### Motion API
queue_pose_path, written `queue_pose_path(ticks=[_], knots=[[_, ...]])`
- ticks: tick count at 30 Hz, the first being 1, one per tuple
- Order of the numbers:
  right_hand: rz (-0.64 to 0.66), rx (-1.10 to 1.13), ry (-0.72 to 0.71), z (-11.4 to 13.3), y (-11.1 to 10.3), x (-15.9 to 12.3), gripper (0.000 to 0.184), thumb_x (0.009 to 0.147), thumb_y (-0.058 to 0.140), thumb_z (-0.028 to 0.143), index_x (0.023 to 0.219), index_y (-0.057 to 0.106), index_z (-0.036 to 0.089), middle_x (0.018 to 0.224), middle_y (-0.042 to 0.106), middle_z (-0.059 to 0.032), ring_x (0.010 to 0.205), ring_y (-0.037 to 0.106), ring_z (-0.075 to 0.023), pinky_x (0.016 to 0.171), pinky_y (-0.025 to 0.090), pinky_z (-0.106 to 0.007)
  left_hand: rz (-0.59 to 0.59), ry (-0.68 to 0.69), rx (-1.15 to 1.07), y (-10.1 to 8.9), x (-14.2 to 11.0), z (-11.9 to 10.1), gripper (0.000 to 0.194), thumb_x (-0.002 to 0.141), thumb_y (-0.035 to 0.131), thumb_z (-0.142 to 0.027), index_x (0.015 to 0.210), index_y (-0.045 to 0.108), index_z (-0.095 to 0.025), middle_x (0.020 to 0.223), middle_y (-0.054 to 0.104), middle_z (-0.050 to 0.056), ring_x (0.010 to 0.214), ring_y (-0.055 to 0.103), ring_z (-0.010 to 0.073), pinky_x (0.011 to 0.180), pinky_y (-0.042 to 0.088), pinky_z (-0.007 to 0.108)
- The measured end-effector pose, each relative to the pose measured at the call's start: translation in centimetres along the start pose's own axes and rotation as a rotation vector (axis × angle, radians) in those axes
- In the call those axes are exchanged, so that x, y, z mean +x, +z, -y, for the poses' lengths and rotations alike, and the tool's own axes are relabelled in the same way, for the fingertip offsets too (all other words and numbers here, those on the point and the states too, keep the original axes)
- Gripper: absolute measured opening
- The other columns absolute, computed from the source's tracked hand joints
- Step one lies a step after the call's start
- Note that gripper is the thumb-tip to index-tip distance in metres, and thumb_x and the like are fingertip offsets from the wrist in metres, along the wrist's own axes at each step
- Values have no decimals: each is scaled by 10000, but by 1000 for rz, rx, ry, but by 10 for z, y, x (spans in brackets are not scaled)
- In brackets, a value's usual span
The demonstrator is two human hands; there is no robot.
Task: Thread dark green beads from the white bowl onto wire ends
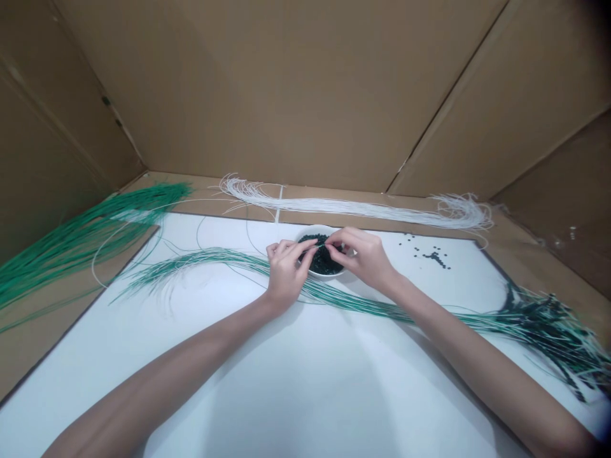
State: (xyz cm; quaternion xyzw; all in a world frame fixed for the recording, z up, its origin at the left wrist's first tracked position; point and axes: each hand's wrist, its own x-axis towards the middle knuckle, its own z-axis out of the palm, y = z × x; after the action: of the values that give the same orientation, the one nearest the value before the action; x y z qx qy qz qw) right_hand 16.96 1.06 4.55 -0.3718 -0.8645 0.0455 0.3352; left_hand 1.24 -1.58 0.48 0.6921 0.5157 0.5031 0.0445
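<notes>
Bare forearms [157, 375] reach in, left hand [286, 273] and right hand [360, 257] w/ fingers [305, 249] pinched narrow on what looks like a thin green strand [321, 244], just above a round white bowl [329, 276] of dark green beads [322, 261]. Bowl sits on a white board [267, 381]. Bump to rim could spill beads; loose pinch could drop strand.

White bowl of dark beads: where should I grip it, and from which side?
Probably by the bare far rim of the white bowl, coming from beyond it. The round raised rim gives an edge to pinch, while the left hand and right hand cover the near side, with green strands lying in front. Keep it level: the dark beads heap inside.
</notes>
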Motion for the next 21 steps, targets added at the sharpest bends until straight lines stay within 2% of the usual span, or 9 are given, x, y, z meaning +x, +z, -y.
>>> queue_pose_path(ticks=[4,8,17,21], knots=[[30,-338,-150,3,-3,-2,169,812,430,215,767,589,179,847,624,-50,716,526,-138,556,363,-238,-12,28,8,0,0,0,126,782,540,-245,881,617,-236,706,632,-16,722,525,124,771,303,314],[34,-449,-175,6,-6,-1,187,813,416,208,742,586,178,824,617,-42,694,519,-131,525,325,-228,-29,51,23,1,0,-1,119,776,547,-233,868,623,-231,688,631,-16,711,517,123,760,301,308],[112,-34,53,2,-12,3,102,754,480,177,737,579,159,637,589,-1,560,519,-88,554,390,-186,-35,69,17,1,1,0,129,774,549,-226,879,624,-224,702,646,-16,704,514,122,746,303,304],[129,5,92,2,-11,3,95,748,486,182,740,578,161,642,596,1,561,525,-90,557,396,-188,0,59,-5,0,1,-1,131,779,543,-224,879,627,-237,759,662,-21,719,515,122,752,298,309]])
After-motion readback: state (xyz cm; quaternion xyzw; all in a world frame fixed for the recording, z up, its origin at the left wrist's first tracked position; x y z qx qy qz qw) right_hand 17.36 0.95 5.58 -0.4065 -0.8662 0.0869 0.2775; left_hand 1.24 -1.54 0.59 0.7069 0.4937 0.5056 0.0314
